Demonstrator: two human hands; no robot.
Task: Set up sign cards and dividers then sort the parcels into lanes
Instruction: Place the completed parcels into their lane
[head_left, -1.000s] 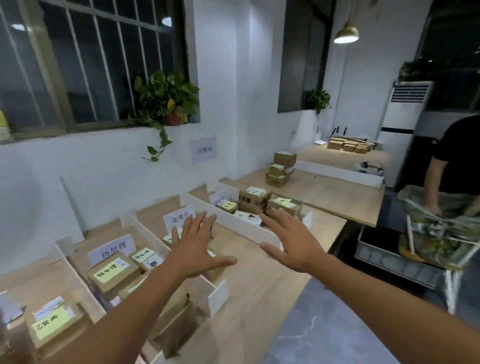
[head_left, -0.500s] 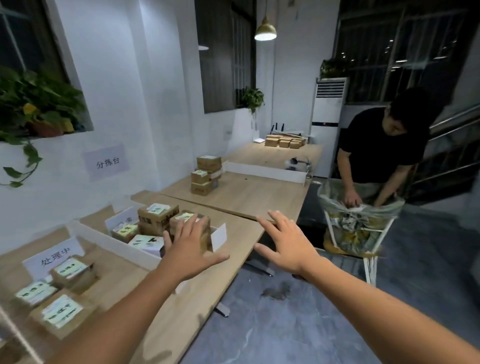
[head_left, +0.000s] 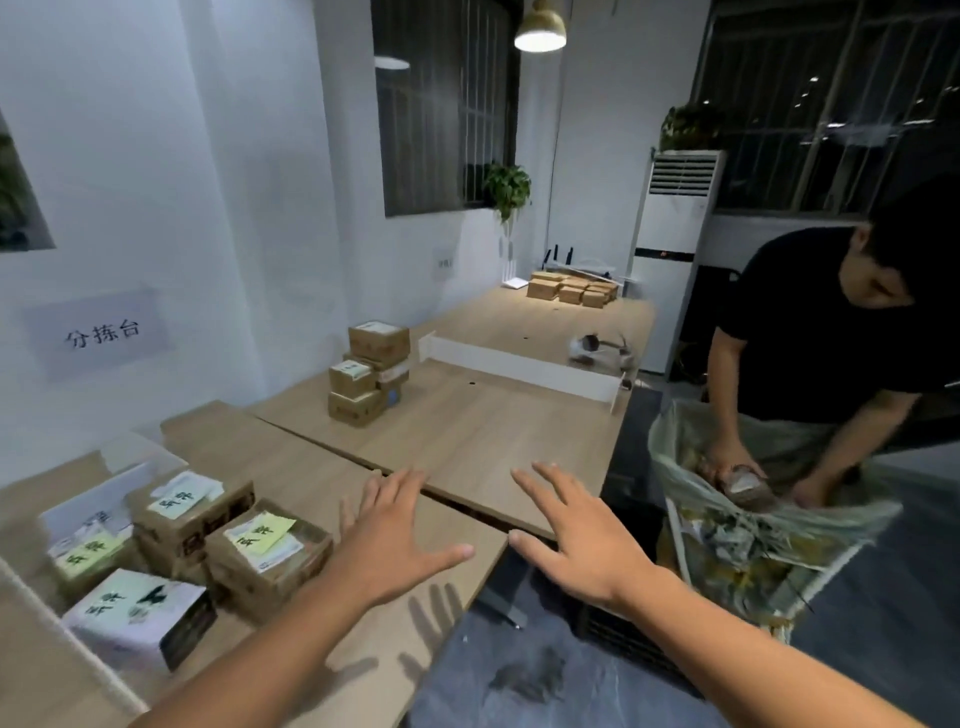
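Where a white divider (head_left: 104, 670) walls off the near lane, four labelled parcels (head_left: 265, 551) sit bunched together on the surface (head_left: 467, 441). A stack of parcels (head_left: 369, 374) stands well apart, farther along. Another person's hands reach into a plastic bag (head_left: 753, 525). The left grip (head_left: 384, 551) and right grip (head_left: 587, 540) hover, fingers spread wide, holding nothing.

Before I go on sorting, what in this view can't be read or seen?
Head view only:
- Sign card in the near lane: motion blur, near parcels in front; text unreadable.
- Labels on the parcel stack: too small.
- Far parcels: too small to count.
- Near divider: cut off by the frame edge.
- Item in the other person's bag: blurred.
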